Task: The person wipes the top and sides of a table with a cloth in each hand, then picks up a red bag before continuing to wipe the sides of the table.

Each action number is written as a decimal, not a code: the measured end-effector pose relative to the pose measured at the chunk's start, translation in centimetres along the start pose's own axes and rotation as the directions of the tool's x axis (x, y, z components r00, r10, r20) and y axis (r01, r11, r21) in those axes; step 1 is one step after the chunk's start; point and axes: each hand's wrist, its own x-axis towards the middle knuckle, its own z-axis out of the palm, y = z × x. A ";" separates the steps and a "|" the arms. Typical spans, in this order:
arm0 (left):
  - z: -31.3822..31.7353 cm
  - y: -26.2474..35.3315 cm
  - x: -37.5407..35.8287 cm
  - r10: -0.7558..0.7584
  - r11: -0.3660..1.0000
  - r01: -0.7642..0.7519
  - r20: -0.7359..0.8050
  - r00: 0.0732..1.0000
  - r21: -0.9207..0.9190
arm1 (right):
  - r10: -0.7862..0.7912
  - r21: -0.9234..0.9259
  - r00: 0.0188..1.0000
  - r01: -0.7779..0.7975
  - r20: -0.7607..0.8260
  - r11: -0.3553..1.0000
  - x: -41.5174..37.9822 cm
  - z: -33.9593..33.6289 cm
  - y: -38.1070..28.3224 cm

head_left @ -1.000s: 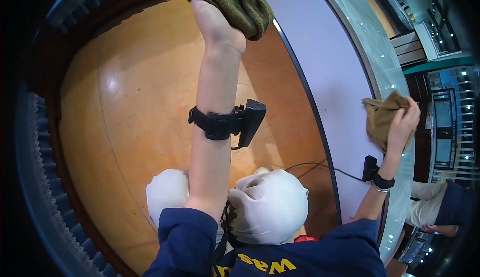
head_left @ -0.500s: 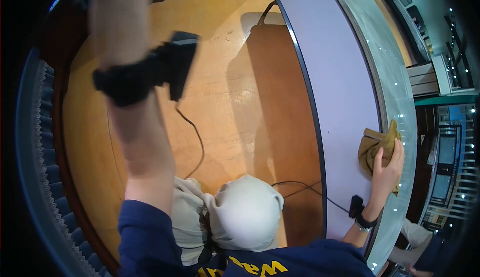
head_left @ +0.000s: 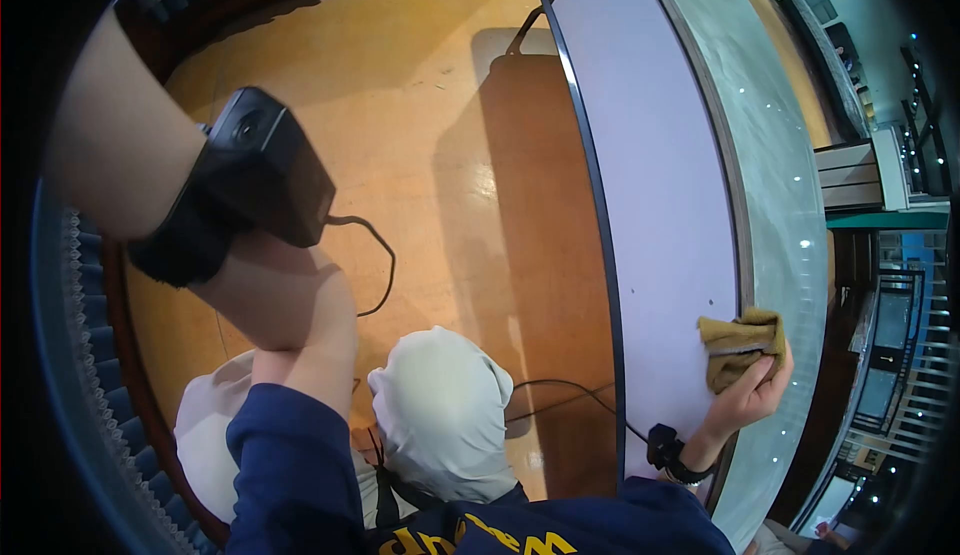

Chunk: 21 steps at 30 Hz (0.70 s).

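In my right hand point(head_left: 752, 395) is a bunched olive-brown cloth point(head_left: 735, 363), gripped between thumb and fingers. The cloth lies against the pale lavender panel point(head_left: 650, 155), close to the grey strip along its far edge. My left arm point(head_left: 280, 300) is raised and bent at the left, with a black box-shaped device point(head_left: 265, 170) strapped around it. The left hand itself lies beyond the view. A dark band with a small black device point(head_left: 665, 447) circles my right wrist.
A clear, glossy sheet point(head_left: 785, 205) runs beyond the panel. Black cable point(head_left: 565, 385) trails from the right wrist across toward my legs. Below is a tan floor point(head_left: 400, 125) with a metal leg point(head_left: 525, 30) near the panel. A blue pleated, lace-edged cloth point(head_left: 90, 355) borders the left.
My right hand and the cloth have moved toward my body, down the panel's edge. My left arm has swung outward to the left and bent, and its hand stays out of sight.
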 end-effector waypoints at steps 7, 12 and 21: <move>-3.0 -1.9 1.5 -0.055 0.997 0.053 0.032 0.998 0.052 | -0.156 0.420 0.983 0.101 0.097 0.902 1.2 11.5 -3.8; -5.3 -8.0 3.2 -0.198 0.980 0.199 0.063 0.978 -0.009 | -0.295 0.163 0.865 0.249 0.406 0.955 1.1 16.5 -4.4; -4.6 -18.0 4.4 -0.465 0.878 0.477 0.171 0.869 -0.036 | 0.190 -0.239 0.589 0.006 0.785 0.971 -4.6 12.8 -1.1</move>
